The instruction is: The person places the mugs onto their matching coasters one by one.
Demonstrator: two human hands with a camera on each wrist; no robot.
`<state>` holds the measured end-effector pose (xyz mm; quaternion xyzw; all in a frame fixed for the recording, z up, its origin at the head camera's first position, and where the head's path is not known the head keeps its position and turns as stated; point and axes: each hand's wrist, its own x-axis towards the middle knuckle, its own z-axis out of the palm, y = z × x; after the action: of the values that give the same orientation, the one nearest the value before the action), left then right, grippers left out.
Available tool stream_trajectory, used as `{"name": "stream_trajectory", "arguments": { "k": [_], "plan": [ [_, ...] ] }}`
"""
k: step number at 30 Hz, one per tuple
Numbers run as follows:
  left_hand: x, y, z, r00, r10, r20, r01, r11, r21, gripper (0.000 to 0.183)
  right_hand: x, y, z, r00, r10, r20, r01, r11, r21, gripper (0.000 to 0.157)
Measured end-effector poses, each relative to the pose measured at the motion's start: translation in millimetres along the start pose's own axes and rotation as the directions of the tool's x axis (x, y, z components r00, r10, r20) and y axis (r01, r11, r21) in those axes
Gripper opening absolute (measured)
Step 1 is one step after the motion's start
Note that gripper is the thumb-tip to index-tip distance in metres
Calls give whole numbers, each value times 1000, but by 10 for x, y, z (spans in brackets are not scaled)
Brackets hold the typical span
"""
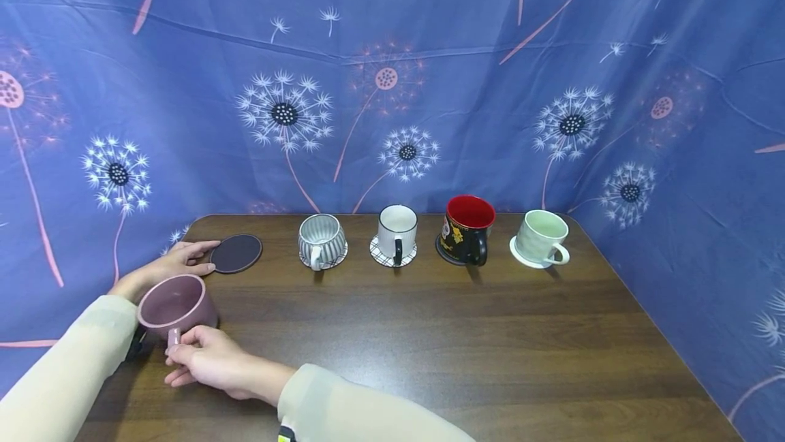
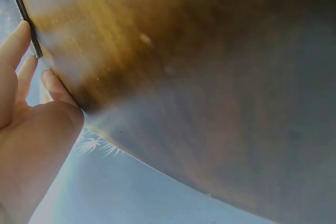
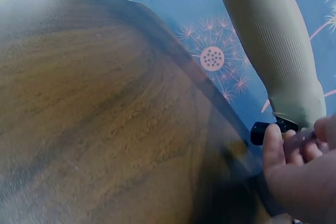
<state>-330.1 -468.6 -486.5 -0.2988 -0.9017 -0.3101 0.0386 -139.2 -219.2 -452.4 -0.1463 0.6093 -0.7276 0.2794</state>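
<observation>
My right hand (image 1: 214,364) pinches the handle of a wide mauve mug (image 1: 208,309) at the left of the table. The mug covers part of my left wrist in the head view; whether its base touches the table I cannot tell. In the right wrist view, the mauve handle (image 3: 300,140) lies between thumb and fingers, and the mug's body is out of sight. Farther back, my left hand (image 1: 174,263) reaches out with mostly straight fingers, their tips touching the left edge of a round dark coaster (image 1: 236,253). The left wrist view shows those fingertips against the coaster's thin edge (image 2: 32,35).
Along the back of the wooden table (image 1: 429,346) stand a grey ribbed cup (image 1: 327,241), a white mug (image 1: 394,224), a black mug with red inside (image 1: 458,238) and a pale green cup (image 1: 538,238), each on a coaster. Blue dandelion-print cloth (image 1: 466,88) hangs behind.
</observation>
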Motion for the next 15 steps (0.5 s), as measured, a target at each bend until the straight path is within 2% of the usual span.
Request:
{"name": "stream_trajectory", "arguments": {
  "k": [4,6,11,14,15],
  "plan": [
    [7,80,-15,999,-47,10,47,999,1,55,-22,-42,-64,998,-34,-47,27,989,-147,26],
    [6,111,-24,998,-55,21,55,998,-1,56,-33,-55,-109,997,-47,-59,35,981,-193,31],
    [-31,45,27,999,-40,25,42,996,-75,53,-41,-38,-230,993,-67,-99,41,969,-244,26],
    [-60,-29,58,1000,-25,3,26,993,-116,50,-21,-37,-301,990,-82,-115,48,961,-271,25],
    [-64,-45,66,1000,0,-15,-1,993,-120,49,-9,-40,-322,989,-87,-121,49,958,-284,25]
  ]
}}
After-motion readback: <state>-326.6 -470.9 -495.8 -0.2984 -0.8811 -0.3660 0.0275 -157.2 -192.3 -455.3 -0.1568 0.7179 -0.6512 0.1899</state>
